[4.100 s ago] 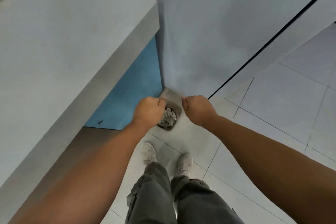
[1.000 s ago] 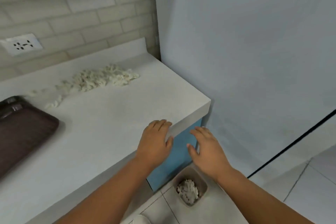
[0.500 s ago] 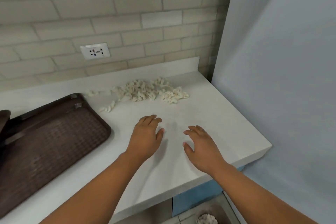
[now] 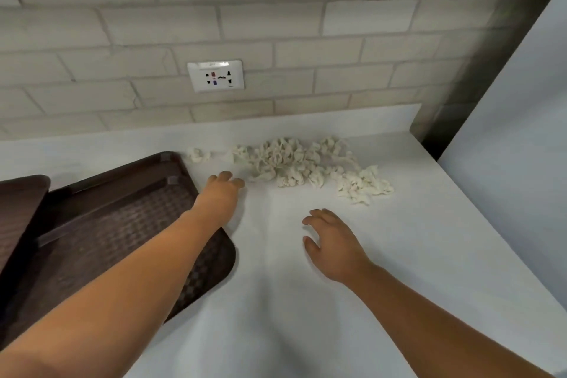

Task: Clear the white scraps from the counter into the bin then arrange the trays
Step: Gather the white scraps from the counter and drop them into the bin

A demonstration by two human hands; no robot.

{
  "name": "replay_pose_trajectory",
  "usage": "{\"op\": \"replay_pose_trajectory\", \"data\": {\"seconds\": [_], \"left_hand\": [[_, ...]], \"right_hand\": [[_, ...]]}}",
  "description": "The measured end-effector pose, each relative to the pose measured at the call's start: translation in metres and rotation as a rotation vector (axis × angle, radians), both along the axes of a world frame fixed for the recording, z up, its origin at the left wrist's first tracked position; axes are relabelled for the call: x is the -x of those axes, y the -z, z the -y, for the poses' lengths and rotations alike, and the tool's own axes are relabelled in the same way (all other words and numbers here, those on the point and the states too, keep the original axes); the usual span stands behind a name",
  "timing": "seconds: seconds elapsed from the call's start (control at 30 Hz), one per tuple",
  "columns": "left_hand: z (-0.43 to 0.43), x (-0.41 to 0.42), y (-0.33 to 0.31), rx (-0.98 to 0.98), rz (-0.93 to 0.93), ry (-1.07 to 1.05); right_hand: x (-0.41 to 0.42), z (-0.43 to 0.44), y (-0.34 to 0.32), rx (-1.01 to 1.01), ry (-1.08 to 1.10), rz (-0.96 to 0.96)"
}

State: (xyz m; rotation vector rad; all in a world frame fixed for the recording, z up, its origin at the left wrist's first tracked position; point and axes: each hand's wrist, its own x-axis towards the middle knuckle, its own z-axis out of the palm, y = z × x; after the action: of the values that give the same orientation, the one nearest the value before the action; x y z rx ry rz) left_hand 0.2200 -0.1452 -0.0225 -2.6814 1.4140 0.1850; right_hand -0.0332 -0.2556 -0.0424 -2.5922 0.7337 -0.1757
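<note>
A heap of white scraps [image 4: 300, 166] lies on the white counter [image 4: 306, 301] near the back wall, with one stray scrap [image 4: 198, 155] off to its left. My left hand [image 4: 222, 190] reaches out over the counter, fingers relaxed, its tips just short of the heap's left end. My right hand [image 4: 333, 239] hovers open lower down, well in front of the heap, holding nothing. A dark brown tray [image 4: 107, 224] lies at the left under my left forearm, and a second brown tray [image 4: 18, 209] overlaps it at the far left. The bin is out of view.
A brick wall with a white power socket [image 4: 216, 75] backs the counter. A pale blue-grey panel [image 4: 521, 132] closes the right side. The counter's right edge runs diagonally down toward the lower right corner.
The view rose from the floor bin to the counter. Both hands moved forward over the counter, the left one farther, now close to the scraps' left end.
</note>
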Motion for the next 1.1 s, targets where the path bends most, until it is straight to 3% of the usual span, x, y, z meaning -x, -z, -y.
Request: {"op": "replay_pose_trajectory", "data": {"seconds": [0.3,0.43,0.53,0.7,0.93,1.1], "left_hand": [[0.020,-0.025,0.005,-0.105,-0.090,0.018],[0.017,-0.031,0.010,-0.004,-0.159,0.033],[0.011,-0.035,0.013,0.129,-0.234,0.057],[-0.008,-0.040,0.007,0.566,-0.355,-0.038],[-0.017,-0.047,-0.001,0.655,-0.359,-0.194],[-0.006,-0.033,-0.009,0.707,-0.480,-0.305]], "right_hand": [[-0.106,0.018,-0.001,-0.063,-0.060,-0.005],[-0.156,0.031,-0.009,0.094,0.018,-0.078],[-0.180,0.040,-0.007,0.292,0.018,-0.171],[-0.195,0.047,-0.004,0.314,-0.003,-0.324],[-0.191,0.050,-0.014,0.330,0.030,-0.217],[-0.172,0.051,-0.028,0.132,0.048,0.025]]}}
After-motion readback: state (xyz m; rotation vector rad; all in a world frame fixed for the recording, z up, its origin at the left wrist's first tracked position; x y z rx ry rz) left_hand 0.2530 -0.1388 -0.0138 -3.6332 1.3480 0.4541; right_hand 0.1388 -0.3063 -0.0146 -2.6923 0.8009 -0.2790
